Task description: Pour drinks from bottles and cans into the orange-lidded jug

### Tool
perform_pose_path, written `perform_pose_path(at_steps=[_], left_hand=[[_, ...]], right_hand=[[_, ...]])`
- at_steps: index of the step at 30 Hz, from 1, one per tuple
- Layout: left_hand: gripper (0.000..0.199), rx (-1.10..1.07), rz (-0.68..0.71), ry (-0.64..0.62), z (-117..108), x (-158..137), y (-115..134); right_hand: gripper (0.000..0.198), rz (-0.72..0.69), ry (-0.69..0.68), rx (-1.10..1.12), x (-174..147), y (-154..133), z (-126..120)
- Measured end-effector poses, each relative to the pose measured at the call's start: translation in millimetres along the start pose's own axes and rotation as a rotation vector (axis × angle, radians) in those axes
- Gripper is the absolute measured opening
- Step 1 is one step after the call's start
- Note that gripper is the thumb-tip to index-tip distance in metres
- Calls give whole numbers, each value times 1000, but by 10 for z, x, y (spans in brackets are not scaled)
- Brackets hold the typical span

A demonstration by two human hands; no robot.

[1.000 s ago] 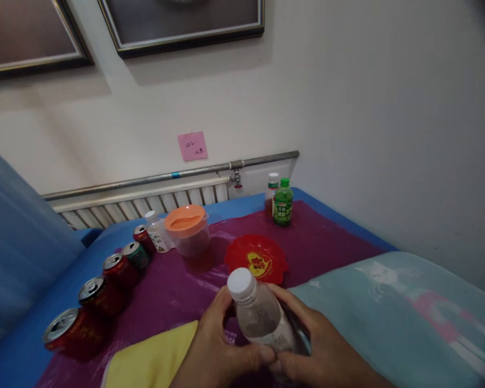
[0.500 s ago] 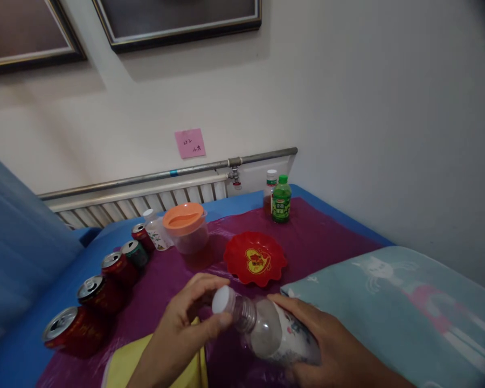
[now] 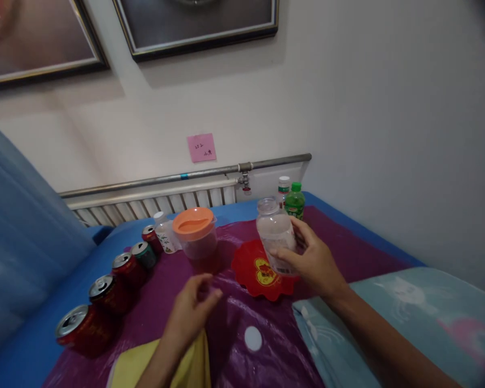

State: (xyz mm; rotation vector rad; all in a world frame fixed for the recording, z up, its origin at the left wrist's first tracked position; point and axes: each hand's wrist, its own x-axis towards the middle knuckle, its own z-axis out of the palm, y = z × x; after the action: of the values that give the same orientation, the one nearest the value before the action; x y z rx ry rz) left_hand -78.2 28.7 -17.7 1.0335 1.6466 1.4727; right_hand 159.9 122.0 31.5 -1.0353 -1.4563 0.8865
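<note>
Bottle, uncapped, looks light and squashy; right hand wraps its middle, left hand loosely curled, empty.

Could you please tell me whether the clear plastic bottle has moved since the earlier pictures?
Yes. The right hand has carried the clear bottle up and away, from the near purple cover to above the red plate.

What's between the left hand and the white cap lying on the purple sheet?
Nothing: in the head view only bare purple sheet separates the left hand from the white cap.
</note>
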Motion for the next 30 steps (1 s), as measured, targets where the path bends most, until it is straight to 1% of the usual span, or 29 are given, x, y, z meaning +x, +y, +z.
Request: perform_pose_path(at_steps=[3, 5, 7, 9, 12, 15, 17, 18, 20, 24, 27, 30], left_hand=[[29, -126, 34, 291, -299, 513, 220], [22, -212, 49, 449, -398, 883, 315], [22, -263, 49, 548, -391, 1192, 344], [27, -283, 55, 614, -318, 1393, 307], [30, -273, 91, 707, -230, 1493, 153], [29, -243, 125, 803, -258, 1464, -54], [31, -242, 113, 834, -297, 1441, -189], [31, -255, 94, 828, -303, 1436, -253], [28, -308, 32, 764, -274, 1436, -368], [23, -475, -106, 530, -77, 1443, -507], [25, -581, -133, 384, 52, 1437, -519], [27, -645, -136, 263, 89, 1448, -507]], right_hand=[[74, -57, 83, 45, 274, 117, 173], [77, -90, 135, 85, 431, 230, 282], [79, -94, 165, 118, 536, 372, 364], [79, -72, 167, 114, 581, 524, 403], [78, -25, 137, 47, 573, 721, 391], [76, -8, 112, -18, 557, 825, 358], [76, -15, 104, -51, 564, 837, 352], [76, -17, 102, -69, 571, 832, 354], [76, -4, 101, -103, 581, 817, 363], [73, -2, 81, -134, 561, 813, 367], [71, -18, 64, -133, 521, 811, 359], [69, -9, 44, -133, 481, 777, 360]])
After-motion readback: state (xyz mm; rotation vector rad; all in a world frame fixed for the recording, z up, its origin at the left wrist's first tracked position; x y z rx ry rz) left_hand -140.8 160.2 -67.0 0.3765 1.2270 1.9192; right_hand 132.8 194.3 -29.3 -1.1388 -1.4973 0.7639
